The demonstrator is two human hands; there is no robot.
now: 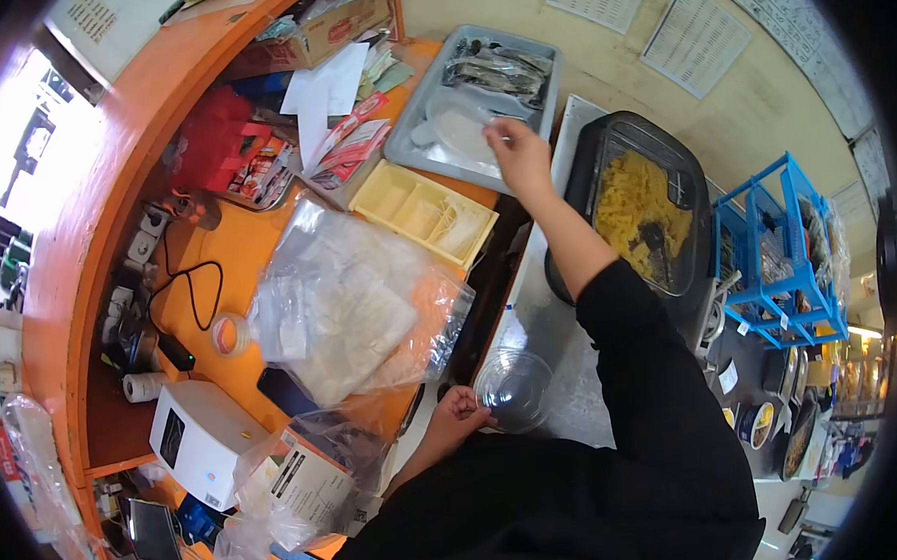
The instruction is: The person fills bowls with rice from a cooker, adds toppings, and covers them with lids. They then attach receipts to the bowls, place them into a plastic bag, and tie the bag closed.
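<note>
My left hand point(452, 417) is closed on the rim of a clear round plastic bowl point(518, 389), which is over the metal counter close to my body. The bowl looks empty. My right arm reaches forward over a grey tray point(400, 148). There my right hand point(521, 159) pinches the edge of a round translucent plastic lid point(459, 127). Whether more lids lie under it is hard to make out. Dark packets of cutlery point(500, 73) lie at the far end of the same tray.
Right of my arm stands a black container point(700, 184) of yellow food point(630, 202). A blue rack point(783, 255) is farther right. Clear plastic bags point(344, 295), a cream divided box point(390, 190) and a white printer point(200, 441) occupy the orange desk point(230, 279).
</note>
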